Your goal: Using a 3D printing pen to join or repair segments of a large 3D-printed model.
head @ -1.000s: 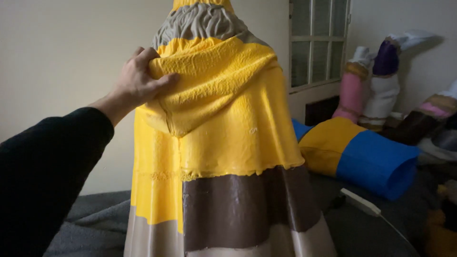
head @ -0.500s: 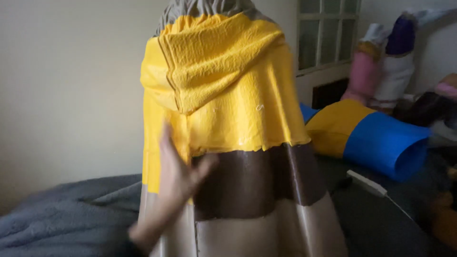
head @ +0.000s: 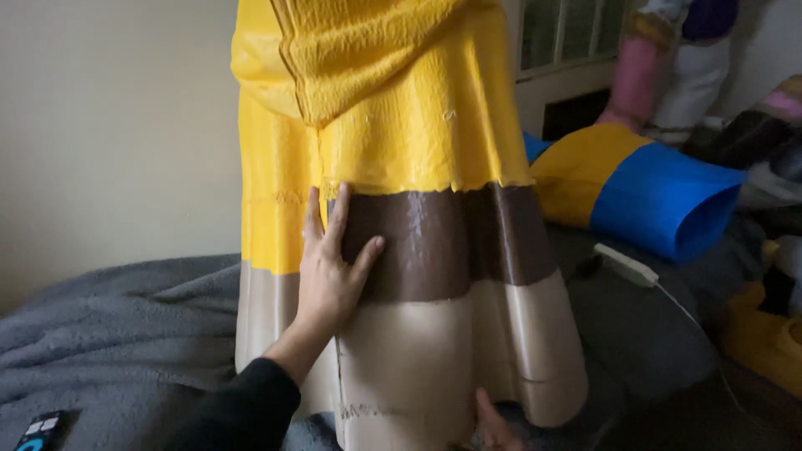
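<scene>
On a grey blanketed bed (head: 109,334), the tall 3D-printed cloaked figure (head: 401,209) looks rigid, hollow, light; left hand (head: 330,267) presses flat and open, right hand (head: 493,426) grips its base edge.

The tall striped figure (head: 418,209) is cut off above by the frame. Only the fingertips of the right hand (head: 494,424) are seen at its base; the remote (head: 38,430) is clipped.

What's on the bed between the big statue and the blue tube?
In the head view, a white charger lies on the grey blanket between the statue and the blue tube.
</scene>
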